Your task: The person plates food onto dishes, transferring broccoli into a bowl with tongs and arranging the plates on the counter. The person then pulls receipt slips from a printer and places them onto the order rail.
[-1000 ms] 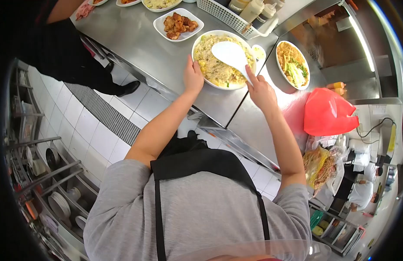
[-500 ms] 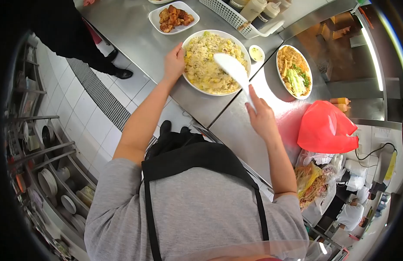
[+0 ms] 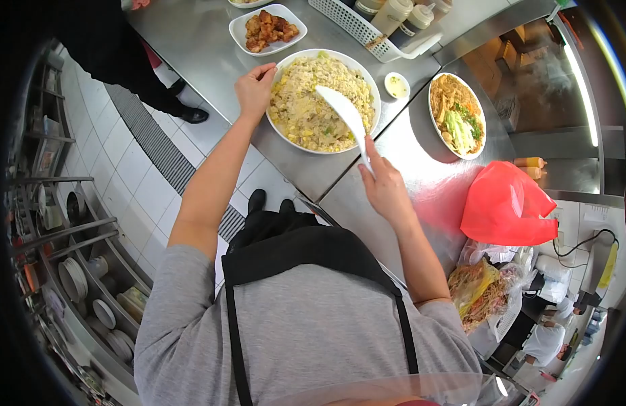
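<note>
A round white plate (image 3: 376,125) heaped with fried rice (image 3: 306,88) sits on the steel counter before me. My left hand (image 3: 256,93) is at the plate's left rim, its fingers pinched together on the edge. In my right hand (image 3: 384,183) is the handle of a white rice paddle (image 3: 346,115). The paddle's broad blade lies over the rice, touching its top.
Behind the plate stand a white dish of fried meat (image 3: 271,30), a small sauce cup (image 3: 397,85) and a basket of bottles (image 3: 357,27). To the right are an oval noodle plate (image 3: 457,116) and a red plastic bag (image 3: 505,203). Another person's dark-trousered legs (image 3: 123,61) are at left.
The plate of rice has shifted left along the counter, and my left hand has gone left with it. My right hand and the paddle have also moved left over the rice.
</note>
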A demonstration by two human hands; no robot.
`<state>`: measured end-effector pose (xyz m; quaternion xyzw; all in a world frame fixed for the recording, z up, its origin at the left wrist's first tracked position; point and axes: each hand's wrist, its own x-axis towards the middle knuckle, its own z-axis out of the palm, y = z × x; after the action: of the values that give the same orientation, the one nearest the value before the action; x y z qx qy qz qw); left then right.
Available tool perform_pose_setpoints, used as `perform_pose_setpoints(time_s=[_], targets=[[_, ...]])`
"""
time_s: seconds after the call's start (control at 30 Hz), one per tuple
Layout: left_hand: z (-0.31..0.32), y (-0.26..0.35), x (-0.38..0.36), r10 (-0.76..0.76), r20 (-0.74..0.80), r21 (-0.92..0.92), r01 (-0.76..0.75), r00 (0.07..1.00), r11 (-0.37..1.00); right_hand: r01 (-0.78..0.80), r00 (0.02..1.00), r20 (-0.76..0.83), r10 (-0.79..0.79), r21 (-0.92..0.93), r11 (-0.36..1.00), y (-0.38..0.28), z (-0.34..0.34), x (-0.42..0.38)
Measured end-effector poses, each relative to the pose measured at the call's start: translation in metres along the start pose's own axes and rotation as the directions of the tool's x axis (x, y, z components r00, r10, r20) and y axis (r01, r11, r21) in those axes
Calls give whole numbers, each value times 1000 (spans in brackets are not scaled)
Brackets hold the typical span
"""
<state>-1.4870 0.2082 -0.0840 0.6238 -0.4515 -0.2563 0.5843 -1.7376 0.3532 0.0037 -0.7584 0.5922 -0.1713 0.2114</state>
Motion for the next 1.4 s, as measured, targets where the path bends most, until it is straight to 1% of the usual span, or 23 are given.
perform_pose_setpoints(time_s=[0.1, 0.17, 0.2, 0.3, 0.33, 0.37, 0.4, 0.47, 0.53, 0.57, 0.63, 0.7, 0.77, 0.8, 0.87, 0.9, 0.93, 1.0, 1.07, 1.1, 1.23, 1.37, 1.4], targets=[[-7, -6, 0, -11, -30, -151, 6, 999, 988, 79, 996, -44, -76, 46, 996, 15, -19, 32], [-23, -7, -5, -92, -13, -265, 85, 996, 960, -163, 969, 179, 168, -45, 986, 0, -49, 63], [-33, -8, -8, -161, 19, -377, 157, 987, 913, -118, 971, 200, 131, -73, 990, 9, -51, 76], [-83, -18, -23, -301, 57, -314, 304, 952, 900, -24, 962, 265, 59, -134, 991, 19, -54, 111], [-104, -24, -29, -326, 50, -275, 327, 944, 904, -101, 929, 343, 138, -125, 987, 6, -60, 118], [-126, -33, -35, -349, -15, -127, 344, 937, 930, -177, 882, 420, 213, -122, 977, -1, -63, 125], [-149, -44, -42, -365, -84, 26, 368, 927, 930, -137, 880, 440, 179, -125, 983, 2, -60, 136], [-193, -79, -61, -247, -190, 173, 280, 950, 944, -73, 869, 475, 140, -157, 985, -10, -59, 147], [-222, -90, -85, -230, -300, 260, 311, 926, 914, 14, 848, 515, 121, -251, 968, -34, -59, 148], [-229, -91, -97, -233, -306, 255, 315, 923, 914, 20, 847, 518, 119, -254, 967, -34, -55, 145], [-239, -93, -113, -347, -396, 210, 451, 850, 867, 348, 871, 483, -90, -479, 806, -33, -45, 136], [-241, -113, -116, -291, -438, 94, 366, 851, 926, 319, 859, 512, -26, -493, 809, -48, -58, 117], [-229, -100, -112, -112, -216, 338, 182, 970, 923, 302, 894, 438, -96, -431, 850, -52, -78, 104], [-216, -86, -109, -255, -211, 195, 297, 944, 935, 314, 891, 442, -103, -436, 843, -54, -84, 110], [-186, -65, -98, -241, -187, 142, 269, 952, 952, 194, 901, 429, 58, -519, 832, -57, -89, 121], [-163, -47, -92, -286, -135, -86, 277, 949, 957, 188, 903, 425, 62, -521, 833, -61, -85, 127], [-142, -48, -85, -227, -22, -138, 222, 974, 965, 107, 881, 453, 136, -471, 875, -67, -78, 135], [-97, -24, -77, -322, 192, -422, 374, 927, 826, 21, 852, 482, 205, -422, 906, -59, -63, 151], [-61, 7, -79, -415, 305, -509, 515, 857, 689, 454, 845, 477, -240, -403, 795, -28, -33, 161], [-52, 10, -80, -413, 307, -510, 515, 857, 689, 452, 846, 476, -239, -406, 795, -36, -32, 152], [-30, 14, -79, -480, 281, -631, 537, 831, 560, 559, 798, 576, -176, -599, 573, -80, -44, 98], [-13, 0, -80, -427, 174, -597, 440, 887, 671, 586, 799, 536, -272, -592, 553, -76, -74, 71], [-8, -2, -77, -420, 139, -551, 423, 897, 719, 506, 834, 521, -183, -590, 629, -83, -85, 68]])
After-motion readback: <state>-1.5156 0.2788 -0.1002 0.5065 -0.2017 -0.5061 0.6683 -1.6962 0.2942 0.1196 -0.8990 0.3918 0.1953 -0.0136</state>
